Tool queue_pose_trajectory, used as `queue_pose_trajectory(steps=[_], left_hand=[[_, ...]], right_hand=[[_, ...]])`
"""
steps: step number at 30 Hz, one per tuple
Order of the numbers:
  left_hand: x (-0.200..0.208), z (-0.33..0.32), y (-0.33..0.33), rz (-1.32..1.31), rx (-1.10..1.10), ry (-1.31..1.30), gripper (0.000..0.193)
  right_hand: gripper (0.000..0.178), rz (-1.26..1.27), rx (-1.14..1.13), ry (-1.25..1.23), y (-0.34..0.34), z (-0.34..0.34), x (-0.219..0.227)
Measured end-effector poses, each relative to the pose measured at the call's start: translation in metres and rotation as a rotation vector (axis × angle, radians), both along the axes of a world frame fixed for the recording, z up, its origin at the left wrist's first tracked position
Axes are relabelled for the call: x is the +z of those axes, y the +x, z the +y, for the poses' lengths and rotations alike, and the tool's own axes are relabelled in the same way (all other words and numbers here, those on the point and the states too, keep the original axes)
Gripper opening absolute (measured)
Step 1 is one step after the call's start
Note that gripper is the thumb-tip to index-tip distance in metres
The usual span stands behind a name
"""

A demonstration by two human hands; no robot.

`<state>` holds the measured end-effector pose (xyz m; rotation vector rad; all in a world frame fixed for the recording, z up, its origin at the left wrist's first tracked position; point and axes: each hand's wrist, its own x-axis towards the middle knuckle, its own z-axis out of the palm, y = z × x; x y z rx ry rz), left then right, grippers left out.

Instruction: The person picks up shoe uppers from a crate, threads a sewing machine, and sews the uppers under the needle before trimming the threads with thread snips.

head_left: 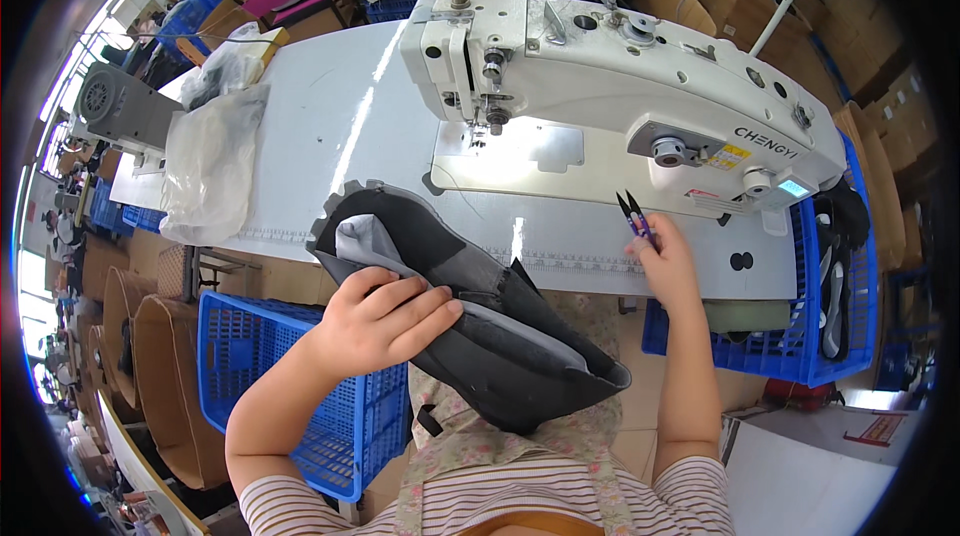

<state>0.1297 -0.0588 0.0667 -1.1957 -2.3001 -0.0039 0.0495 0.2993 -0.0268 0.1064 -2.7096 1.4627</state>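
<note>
My left hand (385, 321) grips a black sewn fabric piece (520, 376) with a grey lining, its fingers pressed over one edge. The piece is open like a pouch and hangs tilted over the table's near edge and my lap; its exact kind does not show. In my right hand (664, 256) is a pair of dark thread snips (633, 211), blades pointing up and away from me. The snips are apart from the fabric. Beyond both hands stands a white sewing machine (560, 76), its needle area (480, 136) lit, with a thread trailing toward the fabric.
The grey sewing table (310, 151) carries a clear plastic bag (213, 166) at left and two small black discs (741, 261) at right. A blue crate (300, 336) stands below left; another blue crate (800, 361) with dark pieces is at right. A grey motor (125, 106) sits far left.
</note>
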Motion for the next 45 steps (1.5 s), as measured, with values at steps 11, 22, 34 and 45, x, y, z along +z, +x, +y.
queue_pose_trajectory(steps=[11, 22, 34, 45], left_hand=[[0.006, 0.008, 0.008, 0.086, -0.079, -0.023, 0.039], [0.003, 0.007, 0.007, 0.108, -0.112, -0.030, 0.037], [0.003, 0.008, 0.013, 0.116, -0.092, -0.049, 0.040], [0.005, -0.001, 0.011, 0.135, -0.052, -0.054, 0.040]], right_hand=[[0.028, 0.051, 0.624, -0.326, 0.023, -0.042, 0.078], [0.040, 0.325, 0.714, -0.187, 0.018, -0.046, 0.078], [0.038, 0.245, 0.781, -0.239, 0.016, -0.052, 0.081], [0.028, 0.295, 0.706, -0.280, 0.001, -0.061, 0.082]])
